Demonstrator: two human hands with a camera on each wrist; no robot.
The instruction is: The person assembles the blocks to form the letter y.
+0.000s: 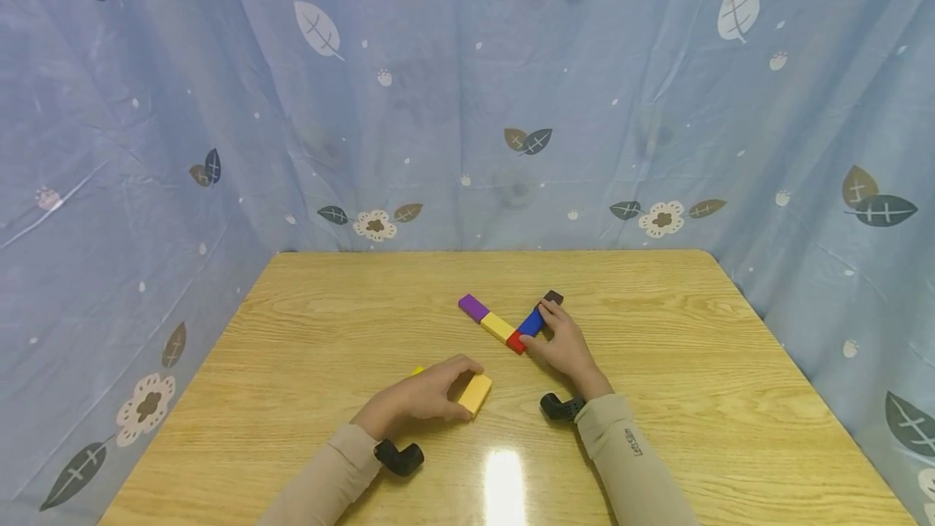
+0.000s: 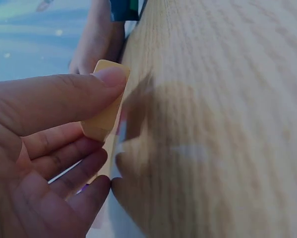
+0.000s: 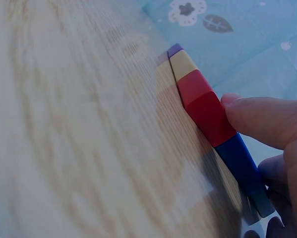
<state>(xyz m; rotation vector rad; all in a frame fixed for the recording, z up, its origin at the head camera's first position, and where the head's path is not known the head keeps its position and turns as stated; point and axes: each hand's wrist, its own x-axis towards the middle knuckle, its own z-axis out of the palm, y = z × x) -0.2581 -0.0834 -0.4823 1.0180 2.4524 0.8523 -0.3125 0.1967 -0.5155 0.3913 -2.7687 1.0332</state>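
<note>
My left hand pinches a light orange block between thumb and fingers, low over the table. In the left wrist view the thumb lies across the face of this orange block. My right hand rests against a bent row of blocks, its thumb touching the red block and its fingers beside the blue block and the black block. From the red corner the row's other leg runs through a pale yellow block to a purple block.
A bright yellow piece shows partly behind the left hand. The wooden table ends at a blue patterned curtain at the back and sides. A black wrist mount sits on the left wrist, another black mount on the right.
</note>
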